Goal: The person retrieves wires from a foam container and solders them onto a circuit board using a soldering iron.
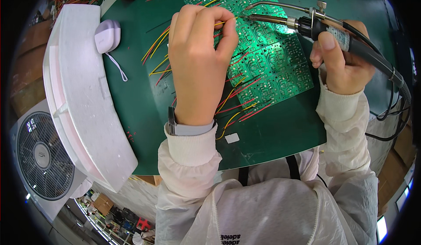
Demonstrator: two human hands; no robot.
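Observation:
My right hand (344, 56) grips a soldering iron (307, 27) that has a thin curved metal feed tube (280, 3) clamped along it. The iron's tip points left, over the upper part of a green circuit board panel (272, 65). Close to that tip, my left hand (201, 43) pinches a thin yellow wire (226, 22) between thumb and forefinger. Several red wires (245, 87) and yellow wires (160, 43) stick out from the panel's left and lower sides, partly hidden under my left hand. A grey-strapped watch (193, 128) is on my left wrist.
A white foam box (90, 91) lines the left table edge, beside a lilac case (107, 36) with a strap. A fan (44, 155) stands beyond it. A small white label (232, 138) lies on the green mat (280, 126). Black cables (394, 113) hang at right.

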